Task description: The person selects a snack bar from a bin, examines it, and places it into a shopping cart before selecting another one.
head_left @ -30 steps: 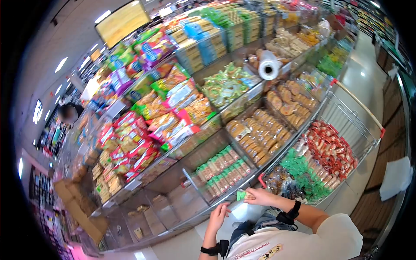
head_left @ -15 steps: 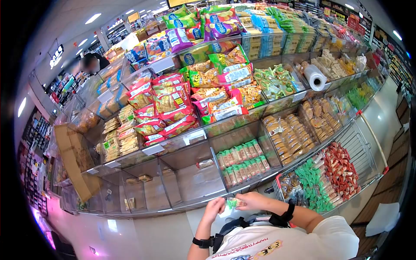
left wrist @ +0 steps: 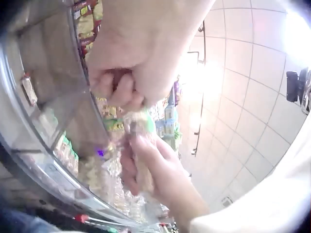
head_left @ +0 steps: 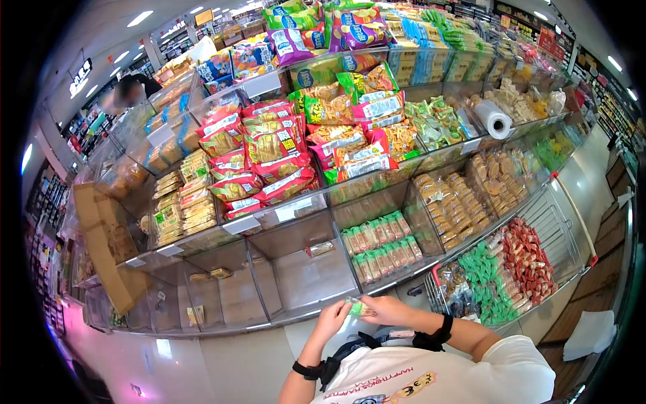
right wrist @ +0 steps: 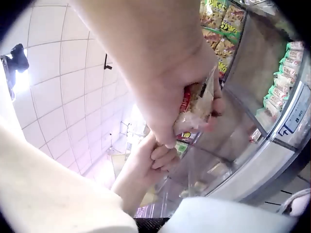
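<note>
Both hands meet low in the head view, in front of the shirt, at a small clear-wrapped snack [head_left: 358, 308] with a green end. The right hand [head_left: 387, 311] grips its body; in the right wrist view red print and a pale filling show on the snack [right wrist: 196, 108] between thumb and fingers. The left hand [head_left: 329, 322], fingers curled, pinches the green end. Seen from the left wrist, the left hand [left wrist: 129, 73] is above the right hand [left wrist: 158, 167], with the green wrapper end between them.
Tiered clear bins [head_left: 296, 269] of packaged snacks curve across the front, with green-ended packets [head_left: 380, 246] in one lower bin. A cart [head_left: 558, 232] holding green and red packets stands at the right. A plastic bag roll [head_left: 498, 126] sits among the upper bins.
The left hand, apart from the snack with its fingers loose a second ago, has come to it and pinches its end. The head view has turned, shifting the shelves and cart across the picture.
</note>
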Available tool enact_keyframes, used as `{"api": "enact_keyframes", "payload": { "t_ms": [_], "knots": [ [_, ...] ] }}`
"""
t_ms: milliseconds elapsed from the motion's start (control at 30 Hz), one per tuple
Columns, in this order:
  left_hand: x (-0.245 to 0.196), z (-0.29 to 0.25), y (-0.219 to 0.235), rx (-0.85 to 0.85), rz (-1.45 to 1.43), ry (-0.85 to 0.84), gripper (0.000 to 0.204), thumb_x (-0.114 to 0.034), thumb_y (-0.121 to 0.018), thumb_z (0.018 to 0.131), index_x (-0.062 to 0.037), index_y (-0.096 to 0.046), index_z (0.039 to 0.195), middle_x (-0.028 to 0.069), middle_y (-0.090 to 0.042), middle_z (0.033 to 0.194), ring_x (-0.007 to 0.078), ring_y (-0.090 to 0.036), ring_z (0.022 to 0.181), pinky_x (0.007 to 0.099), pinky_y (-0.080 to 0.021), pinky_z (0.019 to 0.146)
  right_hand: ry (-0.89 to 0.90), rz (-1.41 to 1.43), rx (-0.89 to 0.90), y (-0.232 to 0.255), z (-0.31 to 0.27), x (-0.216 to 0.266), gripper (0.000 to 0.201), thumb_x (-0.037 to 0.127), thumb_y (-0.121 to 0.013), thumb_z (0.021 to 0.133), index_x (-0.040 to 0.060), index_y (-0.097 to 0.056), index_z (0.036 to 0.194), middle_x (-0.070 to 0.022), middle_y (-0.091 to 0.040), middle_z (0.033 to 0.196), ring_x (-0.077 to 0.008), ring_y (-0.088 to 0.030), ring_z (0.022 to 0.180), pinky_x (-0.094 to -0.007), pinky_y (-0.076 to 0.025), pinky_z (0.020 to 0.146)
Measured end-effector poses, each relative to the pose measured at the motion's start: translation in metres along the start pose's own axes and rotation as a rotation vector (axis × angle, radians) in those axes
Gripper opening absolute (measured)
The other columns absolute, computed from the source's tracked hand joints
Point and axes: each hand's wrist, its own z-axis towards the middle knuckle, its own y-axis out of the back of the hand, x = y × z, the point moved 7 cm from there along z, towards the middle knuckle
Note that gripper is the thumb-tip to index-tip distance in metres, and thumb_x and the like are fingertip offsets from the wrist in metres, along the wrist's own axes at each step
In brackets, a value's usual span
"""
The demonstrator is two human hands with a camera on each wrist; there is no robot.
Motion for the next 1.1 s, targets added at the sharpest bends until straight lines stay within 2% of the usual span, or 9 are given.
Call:
{"api": "enact_keyframes", "payload": {
  "t_ms": [167, 467, 633, 667, 700, 767, 833, 900, 1100],
  "knots": [
    [0.007, 0.012, -0.01, 0.219, 0.034, -0.055, 0.027, -0.023, -0.048, 0.08, -0.0003, -0.045, 0.065, 0.0016, -0.034, 0.049, 0.0086, -0.028, 0.048, 0.0262, -0.027, 0.042, -0.038, -0.051, 0.201, 0.013, -0.003, 0.001, 0.033, 0.032, -0.055, 0.07, 0.0054, -0.041, 0.084, -0.0159, -0.054, 0.059, -0.0331, -0.053, 0.055, -0.0415, -0.042, 0.048],
    [0.028, 0.054, -0.038, 0.164, -0.075, 0.08, 0.021, -0.021, -0.046, 0.081, -0.003, -0.052, 0.072, 0.0022, -0.05, 0.053, 0.0064, -0.043, 0.044, 0.0224, -0.035, 0.042, -0.153, 0.0, 0.156, 0.017, 0.004, -0.048, 0.035, 0.037, -0.047, 0.076, 0.0035, -0.042, 0.083, -0.0176, -0.054, 0.064, -0.0336, -0.054, 0.058, -0.04, -0.043, 0.05],
    [0.041, 0.073, -0.015, -0.015, -0.181, 0.193, 0.016, -0.018, -0.045, 0.082, -0.0037, -0.051, 0.08, 0.0026, -0.052, 0.056, 0.0067, -0.045, 0.045, 0.021, -0.036, 0.042, -0.172, 0.312, 0.144, 0.009, 0.037, -0.116, 0.042, 0.042, -0.044, 0.077, 0.0017, -0.044, 0.09, -0.0166, -0.054, 0.065, -0.0303, -0.054, 0.055, -0.0368, -0.043, 0.049],
    [0.051, 0.074, -0.008, -0.045, -0.194, 0.235, 0.014, -0.016, -0.044, 0.082, -0.0041, -0.05, 0.085, 0.0028, -0.052, 0.058, 0.0073, -0.045, 0.047, 0.0211, -0.037, 0.043, -0.505, 0.496, 0.359, 0.009, 0.035, -0.139, 0.049, 0.045, -0.044, 0.076, 0.001, -0.042, 0.1, -0.0144, -0.054, 0.067, -0.0256, -0.054, 0.058, -0.035, -0.043, 0.053],
    [0.056, 0.073, -0.001, -0.082, -0.182, 0.257, 0.014, -0.015, -0.044, 0.082, -0.0037, -0.05, 0.087, 0.0032, -0.052, 0.058, 0.0073, -0.045, 0.047, 0.0209, -0.037, 0.043, -0.64, 0.611, 0.225, 0.006, 0.034, -0.169, 0.05, 0.045, -0.046, 0.074, 0.0003, -0.046, 0.097, -0.0123, -0.054, 0.066, -0.0219, -0.054, 0.059, -0.033, -0.044, 0.057],
    [0.064, 0.067, 0.01, -0.169, -0.164, 0.306, 0.014, -0.013, -0.043, 0.082, -0.0029, -0.049, 0.089, 0.0038, -0.051, 0.059, 0.0074, -0.045, 0.049, 0.0204, -0.037, 0.044, -0.517, 0.505, 0.044, -0.029, 0.049, -0.256, 0.048, 0.044, -0.048, 0.073, -0.0004, -0.05, 0.091, -0.0127, -0.056, 0.07, -0.023, -0.055, 0.063, -0.0318, -0.044, 0.06],
    [0.081, 0.054, 0.013, -0.23, -0.182, 0.334, 0.014, -0.014, -0.043, 0.082, -0.0028, -0.048, 0.09, 0.0049, -0.051, 0.06, 0.0079, -0.045, 0.049, 0.0204, -0.037, 0.044, -0.652, 0.28, 0.097, -0.031, 0.052, -0.297, 0.045, 0.041, -0.05, 0.072, 0.0003, -0.052, 0.091, -0.0129, -0.056, 0.075, -0.0241, -0.054, 0.066, -0.032, -0.043, 0.06],
    [0.093, 0.038, 0.013, -0.295, -0.205, 0.383, 0.014, -0.013, -0.043, 0.082, -0.0032, -0.048, 0.091, 0.0055, -0.052, 0.06, 0.008, -0.045, 0.048, 0.0203, -0.037, 0.044, -0.778, 0.286, 0.114, -0.007, 0.053, -0.295, 0.047, 0.044, -0.049, 0.07, 0.0, -0.056, 0.086, -0.0171, -0.055, 0.086, -0.0325, -0.053, 0.079, -0.0358, -0.041, 0.07],
    [0.11, -0.012, 0.005, -0.449, -0.256, 0.574, 0.014, -0.009, -0.041, 0.082, -0.0036, -0.047, 0.094, 0.0067, -0.053, 0.06, 0.0077, -0.045, 0.047, 0.0201, -0.037, 0.044, -0.921, 0.143, 0.196, -0.061, 0.048, -0.365, 0.044, 0.04, -0.05, 0.072, -0.0012, -0.054, 0.087, -0.0182, -0.054, 0.088, -0.0339, -0.05, 0.086, -0.0386, -0.038, 0.076]
  ]
}}
